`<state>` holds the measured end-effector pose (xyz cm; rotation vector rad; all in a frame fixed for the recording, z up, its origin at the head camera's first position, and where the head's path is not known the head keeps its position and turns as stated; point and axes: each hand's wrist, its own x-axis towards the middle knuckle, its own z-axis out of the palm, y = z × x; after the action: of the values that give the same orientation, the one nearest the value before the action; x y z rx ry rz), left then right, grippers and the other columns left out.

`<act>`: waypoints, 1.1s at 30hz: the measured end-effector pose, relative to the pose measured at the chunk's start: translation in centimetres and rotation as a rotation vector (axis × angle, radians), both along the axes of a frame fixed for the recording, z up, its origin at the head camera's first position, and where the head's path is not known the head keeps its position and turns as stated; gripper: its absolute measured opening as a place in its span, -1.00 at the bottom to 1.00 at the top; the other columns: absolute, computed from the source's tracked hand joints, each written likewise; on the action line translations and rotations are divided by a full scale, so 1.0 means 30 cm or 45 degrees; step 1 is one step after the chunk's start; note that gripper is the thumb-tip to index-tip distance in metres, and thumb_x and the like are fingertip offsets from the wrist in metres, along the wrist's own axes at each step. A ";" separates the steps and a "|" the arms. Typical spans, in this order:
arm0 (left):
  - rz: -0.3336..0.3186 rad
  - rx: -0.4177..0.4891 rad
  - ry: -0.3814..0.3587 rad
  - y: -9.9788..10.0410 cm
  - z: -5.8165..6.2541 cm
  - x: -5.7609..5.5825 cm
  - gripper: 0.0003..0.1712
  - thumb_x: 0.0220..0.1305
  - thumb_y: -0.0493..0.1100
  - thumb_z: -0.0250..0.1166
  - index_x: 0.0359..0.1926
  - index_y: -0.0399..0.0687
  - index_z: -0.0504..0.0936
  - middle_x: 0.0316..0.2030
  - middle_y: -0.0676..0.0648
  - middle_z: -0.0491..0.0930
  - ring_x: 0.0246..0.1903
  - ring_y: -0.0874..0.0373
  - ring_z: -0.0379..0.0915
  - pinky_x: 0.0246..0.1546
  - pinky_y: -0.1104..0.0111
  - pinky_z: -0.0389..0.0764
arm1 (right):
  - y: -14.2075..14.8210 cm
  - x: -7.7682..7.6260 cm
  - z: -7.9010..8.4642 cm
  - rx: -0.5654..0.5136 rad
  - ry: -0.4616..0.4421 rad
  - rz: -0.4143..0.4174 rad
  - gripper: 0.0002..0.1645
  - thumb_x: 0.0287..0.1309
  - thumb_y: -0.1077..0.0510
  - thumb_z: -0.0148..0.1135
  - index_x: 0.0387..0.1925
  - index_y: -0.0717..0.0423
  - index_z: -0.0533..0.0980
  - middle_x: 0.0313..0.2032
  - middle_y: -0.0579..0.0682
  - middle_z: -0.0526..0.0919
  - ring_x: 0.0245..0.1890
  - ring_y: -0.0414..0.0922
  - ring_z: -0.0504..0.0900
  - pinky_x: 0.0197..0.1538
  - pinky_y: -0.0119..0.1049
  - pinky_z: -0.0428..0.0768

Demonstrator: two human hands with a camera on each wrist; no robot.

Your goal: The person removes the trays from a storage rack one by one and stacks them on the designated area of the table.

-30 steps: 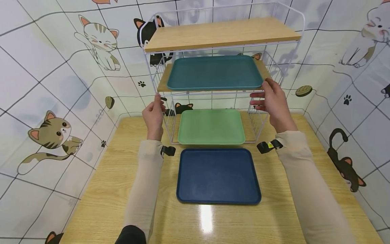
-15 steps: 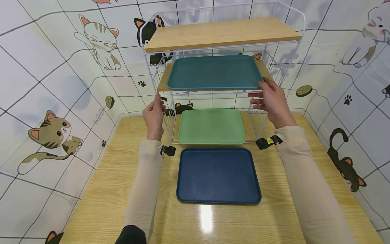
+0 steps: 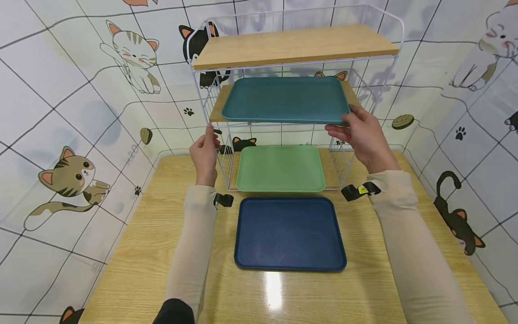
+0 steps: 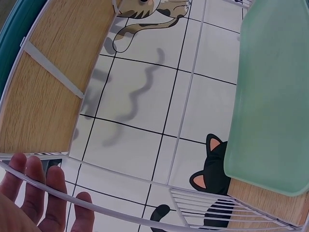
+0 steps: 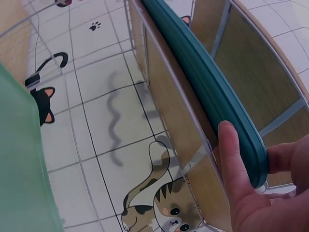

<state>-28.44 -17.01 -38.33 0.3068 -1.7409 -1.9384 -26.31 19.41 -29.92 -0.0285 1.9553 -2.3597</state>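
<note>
A teal tray (image 3: 285,100) lies on the middle shelf of a white wire rack with wooden boards (image 3: 295,45). My right hand (image 3: 366,141) pinches the tray at its front right corner, thumb on top and fingers underneath. In the right wrist view the tray's rim (image 5: 217,92) runs between thumb and finger, its near end raised off the shelf board. The tray's front edge overlaps the shelf's front wire in the head view. My left hand (image 3: 204,155) grips the rack's left front wire, and its fingers (image 4: 55,193) show curled behind that wire in the left wrist view.
A light green tray (image 3: 281,168) lies on the rack's bottom shelf. In front of the rack a navy tray (image 3: 290,234) lies on the wooden table (image 3: 137,256). Walls with cat drawings (image 3: 133,54) enclose the table at the back and both sides.
My right hand has slid its fingers under the teal tray's corner and gripped it. The tray has shifted slightly toward me, its front edge now lower in view. The left hand stays put.
</note>
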 end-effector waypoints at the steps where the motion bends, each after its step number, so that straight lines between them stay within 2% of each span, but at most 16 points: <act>1: 0.001 -0.005 -0.006 -0.001 0.000 0.000 -0.34 0.37 0.30 0.29 -0.58 -0.17 0.62 -0.63 0.06 0.51 -0.50 0.18 0.48 -0.32 0.35 0.35 | -0.001 0.001 0.000 -0.026 -0.001 0.007 -0.17 0.60 0.13 -0.13 0.64 0.02 -0.28 0.56 0.29 0.05 -0.19 -0.24 0.78 -0.04 -0.45 0.67; 3: 0.001 -0.012 -0.013 -0.002 0.000 0.000 -0.33 0.37 0.32 0.28 -0.56 -0.19 0.60 -0.62 0.05 0.51 -0.49 0.18 0.48 -0.31 0.35 0.36 | -0.002 0.002 0.001 -0.073 -0.004 0.018 -0.17 0.60 0.16 -0.13 0.64 -0.01 -0.30 0.58 0.27 0.00 -0.17 -0.21 0.78 -0.01 -0.44 0.66; 8: -0.006 -0.012 -0.024 -0.003 -0.002 0.000 -0.29 0.36 0.33 0.28 -0.48 -0.28 0.61 -0.59 0.03 0.51 -0.49 0.18 0.49 -0.31 0.36 0.37 | -0.004 0.010 0.001 -0.141 -0.005 0.036 -0.19 0.60 0.18 -0.13 0.64 -0.05 -0.26 0.58 0.25 0.00 -0.11 -0.16 0.78 0.04 -0.42 0.64; 17: -0.012 -0.011 -0.024 0.000 0.000 0.003 -0.25 0.35 0.35 0.28 -0.45 -0.34 0.61 -0.59 0.02 0.51 -0.48 0.16 0.48 -0.29 0.35 0.37 | -0.002 0.042 0.000 -0.262 -0.004 0.009 -0.20 0.59 0.23 -0.12 0.64 -0.09 -0.20 0.60 0.16 -0.04 -0.09 -0.11 0.77 0.08 -0.40 0.62; 27: -0.011 -0.012 -0.027 -0.003 0.000 0.001 -0.30 0.35 0.34 0.28 -0.45 -0.28 0.62 -0.59 0.05 0.51 -0.48 0.19 0.50 -0.30 0.37 0.41 | 0.007 0.067 -0.002 -0.243 0.027 -0.007 -0.22 0.58 0.20 -0.08 0.64 -0.07 -0.14 0.59 0.17 -0.02 -0.08 -0.09 0.77 0.09 -0.39 0.62; 33: -0.009 -0.010 -0.040 -0.003 0.001 0.001 -0.34 0.35 0.35 0.29 -0.48 -0.19 0.64 -0.59 0.05 0.52 -0.48 0.19 0.50 -0.25 0.30 0.43 | 0.013 0.088 0.000 -0.280 0.043 -0.001 -0.25 0.57 0.23 -0.05 0.63 -0.04 -0.05 0.57 0.19 0.04 -0.09 -0.10 0.79 0.07 -0.39 0.63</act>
<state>-28.41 -17.11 -38.31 0.3300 -1.7714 -1.9414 -23.66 19.81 -29.91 -0.0807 1.6996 -2.5785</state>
